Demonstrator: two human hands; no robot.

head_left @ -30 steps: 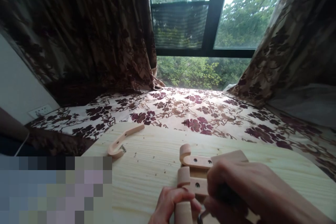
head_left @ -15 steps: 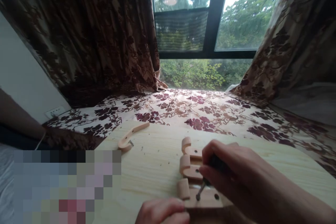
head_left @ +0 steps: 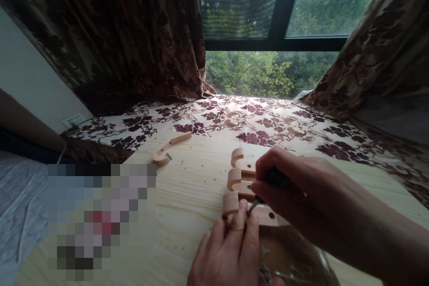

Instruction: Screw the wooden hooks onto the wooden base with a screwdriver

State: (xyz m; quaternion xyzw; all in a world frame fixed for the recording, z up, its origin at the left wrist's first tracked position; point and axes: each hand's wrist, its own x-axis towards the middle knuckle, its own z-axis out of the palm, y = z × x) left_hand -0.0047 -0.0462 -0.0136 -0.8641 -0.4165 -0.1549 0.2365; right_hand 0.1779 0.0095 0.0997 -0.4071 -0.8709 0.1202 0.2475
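Observation:
My right hand [head_left: 288, 187] is closed round the dark handle of a screwdriver [head_left: 255, 203], whose metal shaft slants down to the nearest wooden hook. That hook [head_left: 231, 204] is curved at its left end, with a dark hole [head_left: 271, 216] in its flat part. My left hand [head_left: 228, 250] lies on the near side, its fingertips pressed on the hook beside the screwdriver tip. Two similar hooks, a middle one [head_left: 234, 179] and a far one [head_left: 237, 156], lie parallel behind it, partly covered by my right hand.
Another wooden hook [head_left: 174, 143] lies at the board's far left, beside small screws [head_left: 168, 156]. More small bits dot the pale wooden board [head_left: 187, 192]. A clear plastic bag [head_left: 295, 254] is at the near right. Patterned cloth [head_left: 231, 116] and a window lie beyond.
The view has tilted down. My left hand has moved up and right onto the nearest hook, at the screwdriver tip. My right hand still holds the screwdriver. More of the plastic bag shows.

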